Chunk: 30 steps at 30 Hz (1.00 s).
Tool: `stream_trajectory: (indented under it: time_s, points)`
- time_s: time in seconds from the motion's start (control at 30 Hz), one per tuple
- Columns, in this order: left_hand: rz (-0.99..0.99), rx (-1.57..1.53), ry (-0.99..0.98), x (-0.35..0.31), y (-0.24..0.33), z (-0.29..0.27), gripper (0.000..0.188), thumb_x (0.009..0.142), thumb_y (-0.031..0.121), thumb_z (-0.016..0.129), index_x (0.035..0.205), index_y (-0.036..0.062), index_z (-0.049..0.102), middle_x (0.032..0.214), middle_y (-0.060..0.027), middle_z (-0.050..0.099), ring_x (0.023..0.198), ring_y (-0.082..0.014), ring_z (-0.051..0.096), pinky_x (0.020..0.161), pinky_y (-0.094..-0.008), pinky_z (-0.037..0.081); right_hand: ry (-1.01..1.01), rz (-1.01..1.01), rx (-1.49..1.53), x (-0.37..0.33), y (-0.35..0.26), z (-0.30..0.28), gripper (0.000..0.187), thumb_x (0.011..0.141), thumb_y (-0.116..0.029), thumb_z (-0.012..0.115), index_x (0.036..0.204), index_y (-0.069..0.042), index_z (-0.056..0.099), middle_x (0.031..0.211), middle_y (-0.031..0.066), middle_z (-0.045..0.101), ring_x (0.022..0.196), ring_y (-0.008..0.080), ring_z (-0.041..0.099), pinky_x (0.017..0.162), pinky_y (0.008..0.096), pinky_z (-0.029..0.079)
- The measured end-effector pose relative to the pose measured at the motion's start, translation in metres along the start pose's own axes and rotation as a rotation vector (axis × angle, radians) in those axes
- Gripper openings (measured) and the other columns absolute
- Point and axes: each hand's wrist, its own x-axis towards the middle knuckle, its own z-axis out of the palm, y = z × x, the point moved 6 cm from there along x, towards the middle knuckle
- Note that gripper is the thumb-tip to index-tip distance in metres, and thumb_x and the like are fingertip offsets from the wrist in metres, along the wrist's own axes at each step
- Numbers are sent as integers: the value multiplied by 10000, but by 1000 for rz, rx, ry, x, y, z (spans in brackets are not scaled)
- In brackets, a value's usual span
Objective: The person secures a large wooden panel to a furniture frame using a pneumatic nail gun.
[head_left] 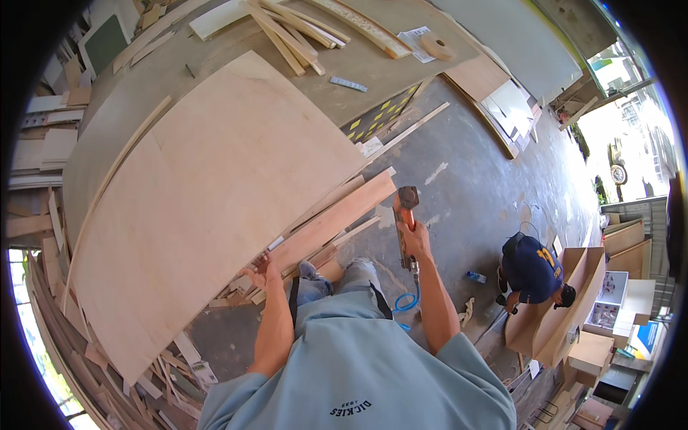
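My right hand [416,240] is closed round the grip of an orange and black nail gun [405,213]. A blue air hose [408,302] runs from the gun's lower end. At the near edge of a large pale plywood sheet [208,172] is my left hand [264,272], its thumb and fingers apart. Whether it bears on the sheet's edge is hard to tell. The sheet lies on a wide brown workbench [344,61]. Just beyond my left hand, a reddish plank [330,218] slants away to the right below the sheet.
Wood strips [287,32], a tape roll [437,46] and a blue-grey strip [348,84] lie on the bench. Offcuts crowd the floor by my feet. To the right, a person [534,269] bends beside a wooden cabinet [555,308]; a blue can [476,276] lies nearby.
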Motion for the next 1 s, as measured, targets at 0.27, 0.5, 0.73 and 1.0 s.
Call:
stream_trajectory:
  time_s: [0.27, 0.5, 0.73, 1.0]
  points:
    - [134, -178, 21, -17, -2, 29, 473, 808, 253, 763, 1232, 130, 591, 1310, -63, 553, 1249, -318, 467, 1050, -631, 354, -225, -53, -20, 94, -69, 27, 402, 855, -378, 667, 924, 12, 602, 651, 108, 596, 487, 194, 597, 458, 358, 458]
    - [297, -194, 55, 5, 47, 34, 418, 867, 266, 692, 1253, 131, 607, 1398, -88, 526, 1321, -362, 419, 1055, -669, 317, -472, -129, 71, 140, -82, 73, 428, 871, -395, 659, 937, 26, 621, 598, 103, 585, 452, 192, 583, 433, 347, 452]
    - [353, -64, 218, -12, 41, 46, 426, 896, 366, 624, 1266, 156, 614, 1407, -53, 525, 1351, -345, 383, 1104, -671, 212, -612, -77, 110, 163, -103, 98, 485, 896, -465, 652, 822, 9, 584, 572, 77, 566, 417, 153, 562, 381, 319, 439]
    - [315, -46, 252, -8, 57, 46, 364, 859, 289, 635, 1207, 185, 662, 1387, -37, 552, 1340, -346, 413, 1116, -667, 189, -801, 17, 265, 171, -107, 136, 641, 867, -596, 643, 902, 44, 618, 577, 31, 521, 421, 134, 543, 377, 288, 430]
